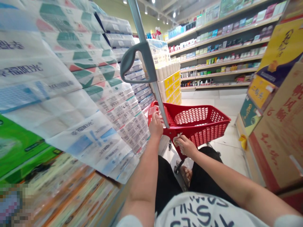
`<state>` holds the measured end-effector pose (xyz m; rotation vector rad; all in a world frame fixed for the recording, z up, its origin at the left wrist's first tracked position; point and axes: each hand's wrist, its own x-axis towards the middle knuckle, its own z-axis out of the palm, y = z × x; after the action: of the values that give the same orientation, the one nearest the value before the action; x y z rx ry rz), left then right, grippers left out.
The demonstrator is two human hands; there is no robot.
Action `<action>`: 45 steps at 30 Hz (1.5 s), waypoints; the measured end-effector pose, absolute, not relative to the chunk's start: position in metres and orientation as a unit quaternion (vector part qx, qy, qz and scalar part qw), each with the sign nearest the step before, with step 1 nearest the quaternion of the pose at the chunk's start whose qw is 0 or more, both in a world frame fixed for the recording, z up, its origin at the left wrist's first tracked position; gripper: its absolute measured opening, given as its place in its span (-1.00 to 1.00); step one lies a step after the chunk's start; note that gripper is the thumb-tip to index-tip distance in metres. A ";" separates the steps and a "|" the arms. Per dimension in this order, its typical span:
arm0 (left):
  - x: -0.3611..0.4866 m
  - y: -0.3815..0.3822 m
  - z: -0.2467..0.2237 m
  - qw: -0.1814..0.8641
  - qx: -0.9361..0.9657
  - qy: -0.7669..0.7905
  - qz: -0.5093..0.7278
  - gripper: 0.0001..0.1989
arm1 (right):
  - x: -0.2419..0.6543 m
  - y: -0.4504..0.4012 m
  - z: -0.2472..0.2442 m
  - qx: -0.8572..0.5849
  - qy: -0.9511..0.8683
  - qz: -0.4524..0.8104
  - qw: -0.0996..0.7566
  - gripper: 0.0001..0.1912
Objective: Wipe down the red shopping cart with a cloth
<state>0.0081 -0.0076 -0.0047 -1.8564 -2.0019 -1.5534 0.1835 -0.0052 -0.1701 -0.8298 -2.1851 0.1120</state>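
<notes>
A red rolling shopping basket (203,136) with a perforated wall stands on the floor between my knees. Its long grey pull handle (151,67) rises upward and leans to the left. At the basket's near left corner, beside the foot of the pole, my left hand (156,123) grips the rim, its fingers partly hidden. My right hand (186,145) is closed on a crumpled whitish cloth (177,140) and presses it against the near outer side of the basket, below the rim.
Tall stacks of wrapped tissue packs (94,104) crowd the left side. Printed cardboard cartons (284,126) are piled close on the right. Shelves of small boxed goods (220,50) line the back, beyond the pale tiled floor (234,151).
</notes>
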 end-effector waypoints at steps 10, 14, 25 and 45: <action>0.030 0.007 -0.019 -0.136 -0.575 -0.502 -0.631 -0.58 | 0.169 -0.013 -0.148 -0.302 -0.832 0.021 0.464 -0.77; 0.028 0.002 -0.021 -0.078 -0.566 -0.534 -0.623 -0.56 | 0.156 -0.010 -0.088 -0.314 -0.780 0.030 0.540 -0.60; 0.026 -0.022 -0.018 -0.103 -0.551 -0.515 -0.648 -0.61 | 0.145 -0.016 -0.073 -0.323 -0.831 0.027 0.452 -0.84; 0.020 -0.012 -0.024 -0.115 -0.554 -0.507 -0.650 -0.62 | 0.148 0.011 -0.082 -0.390 -0.796 0.074 0.456 -0.71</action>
<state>0.0201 -0.0119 -0.0237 -1.8799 -1.7209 -2.2081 0.1478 0.0105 -0.0823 -0.9615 -1.9637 0.1814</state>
